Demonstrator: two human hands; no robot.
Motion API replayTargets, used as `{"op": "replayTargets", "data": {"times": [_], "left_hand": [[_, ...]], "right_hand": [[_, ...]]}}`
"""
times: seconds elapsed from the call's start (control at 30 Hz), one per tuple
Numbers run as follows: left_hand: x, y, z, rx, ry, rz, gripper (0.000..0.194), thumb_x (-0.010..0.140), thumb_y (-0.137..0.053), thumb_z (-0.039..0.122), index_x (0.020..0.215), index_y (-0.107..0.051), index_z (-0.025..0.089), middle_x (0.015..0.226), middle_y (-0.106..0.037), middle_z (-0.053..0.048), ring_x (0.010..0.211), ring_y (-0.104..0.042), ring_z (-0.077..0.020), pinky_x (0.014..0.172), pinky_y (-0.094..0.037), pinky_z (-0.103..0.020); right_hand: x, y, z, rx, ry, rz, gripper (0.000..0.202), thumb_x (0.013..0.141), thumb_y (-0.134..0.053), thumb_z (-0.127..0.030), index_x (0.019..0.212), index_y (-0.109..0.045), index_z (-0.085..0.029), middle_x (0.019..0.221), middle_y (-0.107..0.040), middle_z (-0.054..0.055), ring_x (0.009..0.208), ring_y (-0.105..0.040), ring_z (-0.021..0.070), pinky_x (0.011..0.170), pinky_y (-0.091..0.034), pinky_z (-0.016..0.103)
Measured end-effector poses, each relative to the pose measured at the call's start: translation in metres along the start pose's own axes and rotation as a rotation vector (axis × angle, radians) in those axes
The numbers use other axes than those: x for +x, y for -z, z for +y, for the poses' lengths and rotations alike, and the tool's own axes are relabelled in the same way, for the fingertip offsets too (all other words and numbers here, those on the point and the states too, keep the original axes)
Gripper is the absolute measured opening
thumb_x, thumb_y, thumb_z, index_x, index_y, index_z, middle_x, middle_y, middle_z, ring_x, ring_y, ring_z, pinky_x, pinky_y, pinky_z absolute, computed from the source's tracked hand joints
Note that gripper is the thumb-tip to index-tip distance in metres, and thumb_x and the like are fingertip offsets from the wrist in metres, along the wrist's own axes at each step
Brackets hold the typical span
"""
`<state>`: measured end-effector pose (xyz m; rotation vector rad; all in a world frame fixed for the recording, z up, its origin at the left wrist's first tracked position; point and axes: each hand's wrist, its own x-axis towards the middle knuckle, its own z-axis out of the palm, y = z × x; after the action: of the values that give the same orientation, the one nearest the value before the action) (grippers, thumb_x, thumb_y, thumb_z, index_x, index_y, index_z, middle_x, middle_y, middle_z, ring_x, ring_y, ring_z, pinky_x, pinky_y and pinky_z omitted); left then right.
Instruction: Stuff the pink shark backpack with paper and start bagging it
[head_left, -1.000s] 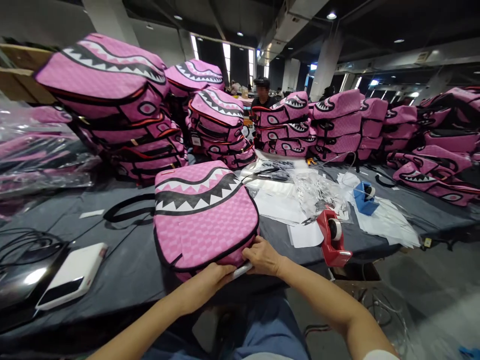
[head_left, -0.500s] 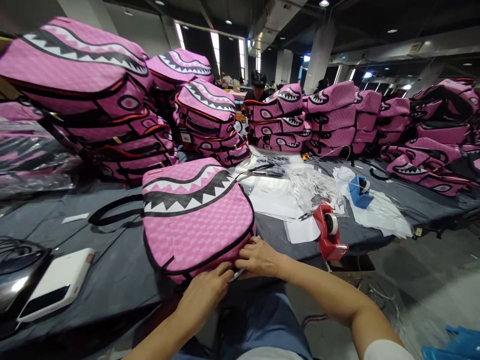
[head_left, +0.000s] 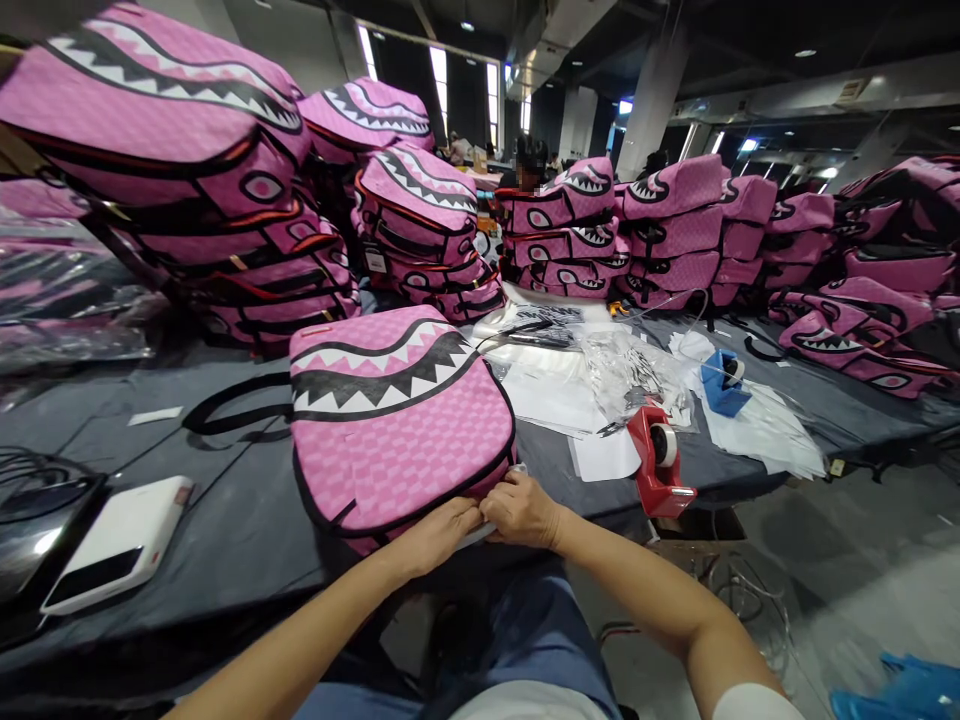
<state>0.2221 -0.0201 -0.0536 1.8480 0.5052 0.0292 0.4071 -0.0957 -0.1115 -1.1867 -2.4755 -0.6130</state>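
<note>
A pink backpack [head_left: 405, 430] with black edging and a jagged black-and-white teeth print lies on the grey-covered table, its black strap [head_left: 236, 408] looping off to the left. At its near right edge my two hands meet. My right hand [head_left: 521, 510] is closed, its fingers pinching a thin white piece [head_left: 477, 537] that shows below and above the knuckles. My left hand [head_left: 446, 528] presses beside it, fingers bent against the bag's side; the fingertips are hidden.
Stacks of pink backpacks [head_left: 262, 185] line the table's back. To the right stand a red tape dispenser [head_left: 660, 465] and a blue tape dispenser [head_left: 724, 383], with white sheets [head_left: 555, 395] nearby. A white box-shaped device [head_left: 120, 550] lies at left. A person [head_left: 525, 175] is behind the stacks.
My left hand has slid right and slightly up, closer to my right hand. The view has shifted a little; the backpack stays in about the same place.
</note>
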Motion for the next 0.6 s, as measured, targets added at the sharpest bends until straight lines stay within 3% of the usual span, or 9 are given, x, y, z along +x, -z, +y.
{"op": "replayTargets", "data": {"times": [0.07,0.13,0.27,0.33,0.4,0.5,0.6], "left_hand": [[0.002,-0.002,0.0,-0.053,0.051,-0.066,0.055,0.089,-0.043,0.067,0.082,-0.069,0.019,0.081,-0.074,-0.007,0.079,-0.071,-0.0235,0.078,-0.059,-0.034],[-0.002,-0.004,0.003,-0.088,0.085,-0.084,0.065,0.087,-0.042,0.075,0.092,-0.07,0.016,0.089,-0.075,-0.01,0.082,-0.073,-0.0247,0.078,-0.06,-0.034],[-0.015,-0.003,0.009,-0.06,0.104,-0.047,0.072,0.076,-0.058,0.081,0.095,-0.072,0.013,0.093,-0.074,-0.011,0.085,-0.072,-0.0275,0.076,-0.058,-0.035],[-0.018,0.0,0.01,-0.059,0.12,0.006,0.075,0.072,-0.059,0.084,0.092,-0.074,0.013,0.088,-0.075,-0.01,0.082,-0.071,-0.028,0.072,-0.056,-0.034],[-0.018,0.006,0.009,-0.09,0.135,0.072,0.078,0.068,-0.062,0.086,0.094,-0.076,0.014,0.089,-0.076,-0.009,0.085,-0.071,-0.0296,0.073,-0.056,-0.035],[-0.017,0.011,0.005,-0.144,0.133,0.147,0.077,0.063,-0.067,0.086,0.096,-0.079,0.017,0.09,-0.077,-0.008,0.092,-0.072,-0.0321,0.082,-0.058,-0.038],[-0.016,0.011,-0.002,-0.172,0.11,0.187,0.072,0.06,-0.069,0.086,0.091,-0.081,0.022,0.088,-0.078,-0.005,0.095,-0.072,-0.0336,0.093,-0.058,-0.042]], "right_hand": [[0.001,0.0,0.0,0.022,-0.019,0.001,0.023,0.095,-0.058,-0.041,0.094,-0.055,-0.018,0.075,-0.061,0.001,0.069,-0.057,0.018,0.072,-0.039,0.035],[0.004,-0.002,0.0,0.05,-0.059,-0.004,0.017,0.094,-0.059,-0.035,0.093,-0.055,-0.018,0.074,-0.062,0.001,0.068,-0.058,0.0172,0.073,-0.041,0.034],[0.015,0.002,0.006,0.147,-0.146,-0.086,0.013,0.094,-0.057,-0.031,0.092,-0.059,-0.018,0.073,-0.066,0.0,0.068,-0.06,0.0157,0.075,-0.045,0.032],[0.015,0.015,0.01,0.19,-0.148,-0.124,0.014,0.093,-0.06,-0.028,0.101,-0.061,-0.017,0.083,-0.071,0.003,0.077,-0.064,0.017,0.081,-0.048,0.032],[0.008,0.034,0.009,0.213,-0.217,-0.073,0.028,0.09,-0.063,-0.023,0.118,-0.061,-0.017,0.104,-0.073,0.008,0.1,-0.066,0.0205,0.094,-0.05,0.035],[-0.01,0.052,-0.011,0.211,-0.455,0.093,0.061,0.088,-0.061,-0.016,0.147,-0.043,-0.014,0.143,-0.058,0.017,0.139,-0.048,0.026,0.114,-0.045,0.045],[-0.017,0.029,-0.043,0.194,-0.557,0.117,0.086,0.085,-0.053,-0.008,0.161,-0.013,-0.007,0.16,-0.036,0.023,0.154,-0.027,0.0291,0.121,-0.04,0.05]]}}
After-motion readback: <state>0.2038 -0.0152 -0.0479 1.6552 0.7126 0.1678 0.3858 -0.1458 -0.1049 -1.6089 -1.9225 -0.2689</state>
